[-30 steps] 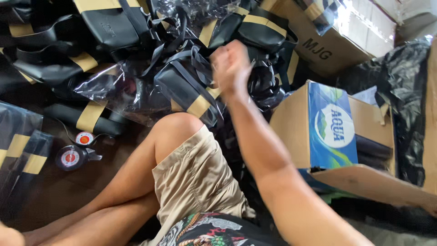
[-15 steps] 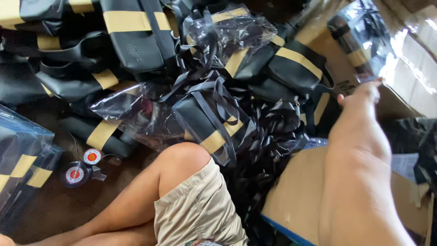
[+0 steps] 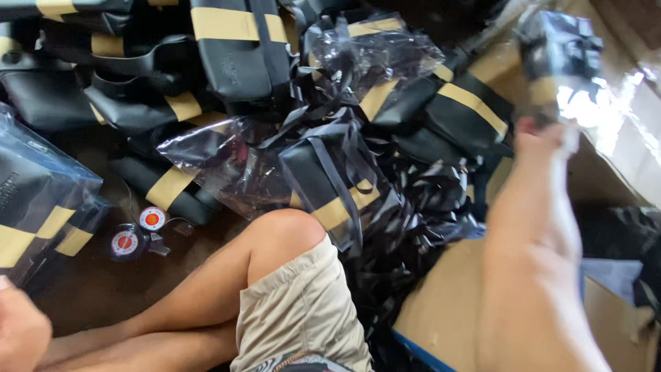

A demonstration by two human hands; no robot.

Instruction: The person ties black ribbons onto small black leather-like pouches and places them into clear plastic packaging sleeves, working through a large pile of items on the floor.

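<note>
My right hand (image 3: pixel 544 138) has swung from the pile at centre to the upper right of the frame and now grips a wrapped black bag with a tan band (image 3: pixel 561 58), lifted over the open carton (image 3: pixel 620 158) (blurred, so finger detail is unclear). A second ago it was empty among the bags (image 3: pixel 330 179). Left hand (image 3: pixel 21 331) sits at the lower left edge; I can't tell its state. Knee (image 3: pixel 286 231) unmoved.

Black bags (image 3: pixel 237 52) with tan stripes; beige shorts (image 3: pixel 299 310).
</note>
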